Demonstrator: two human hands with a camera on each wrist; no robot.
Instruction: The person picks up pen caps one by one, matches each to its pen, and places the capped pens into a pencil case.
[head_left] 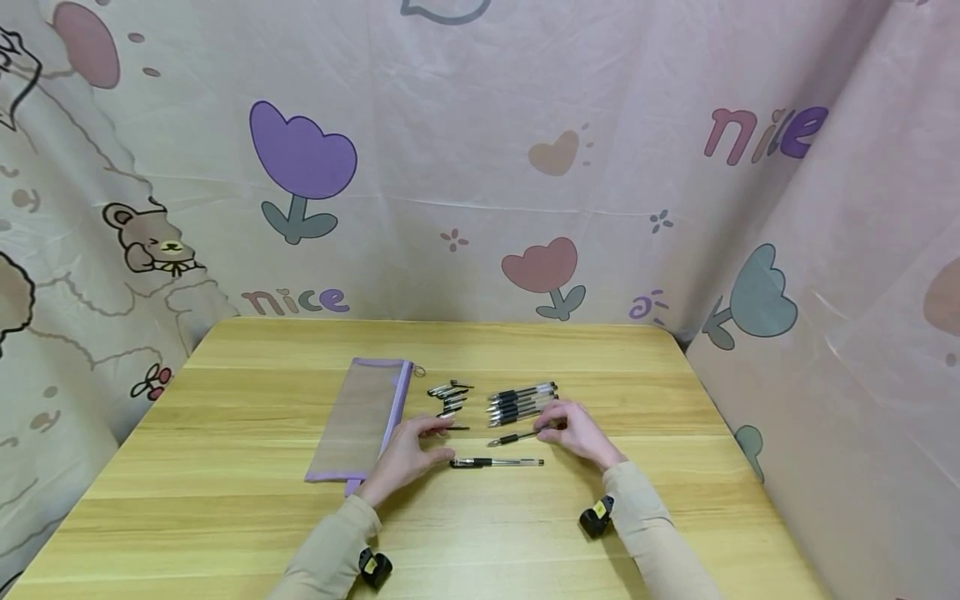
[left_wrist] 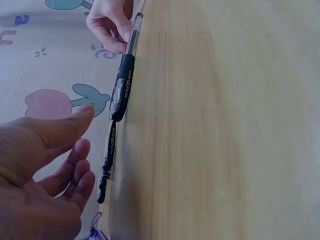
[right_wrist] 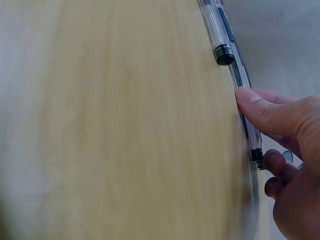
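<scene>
**Two hands at pens on a wooden table**

The right hand (head_left: 579,433) lay right of centre in the head view, its fingers curled over the rear end of a pen (head_left: 517,437) that lay at a slight slant on the table (head_left: 225,517). The right wrist view confirmed contact: a fingertip (right_wrist: 248,97) pressed on the clear barrel of that pen (right_wrist: 245,100) and the other fingers were bent round its end. The pen was gripped but rested on the wood.

The left hand (head_left: 405,458) lay left of centre, fingers relaxed and slightly spread. In the left wrist view its thumb (left_wrist: 65,125) and fingers stood just beside a pen without closing on it; the hand held nothing.

A second pen (head_left: 497,462) lay level on the table between the two hands, a little below them in the frame and apart from both.

Above the right hand, a row of pens (head_left: 522,402) lay side by side, close together. To their left sat a small cluster of pen caps (head_left: 450,398); their number could not be told. Further left, a mesh pencil case (head_left: 362,418) with purple edging lay flat, its long side running up the frame, the left hand just beside its lower right edge.

A printed curtain (head_left: 480,167) with tulips, bears and the word "nice" closed the upper frame and both sides.
</scene>
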